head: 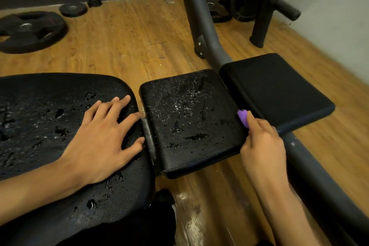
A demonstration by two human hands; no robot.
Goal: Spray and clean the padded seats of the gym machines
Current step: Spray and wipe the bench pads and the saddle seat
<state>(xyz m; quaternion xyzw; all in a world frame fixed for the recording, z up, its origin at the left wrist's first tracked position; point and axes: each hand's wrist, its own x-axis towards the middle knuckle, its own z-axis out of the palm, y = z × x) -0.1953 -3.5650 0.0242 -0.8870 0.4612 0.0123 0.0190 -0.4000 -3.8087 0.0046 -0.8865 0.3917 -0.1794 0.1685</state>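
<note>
At the near left, resting flat on the wide seat pad (pixel 50 118) with the left hand (pixel 103 136), fingers (pixel 119 104) spread over beaded spray; at the right edge of the equally wet middle seat pad (pixel 187 118), pinching a small purple piece (pixel 243 117), cloth or sponge not clear, in the curled fingers of the right hand (pixel 263 146). Judged soft and light, likely slick once soaked, so best gripped by its bulk and pressed flat across the firm, grained, slippery padding. Farther right, just beside the middle one, a third pad (pixel 279 86), seemingly dry and yet to be sprayed.
</note>
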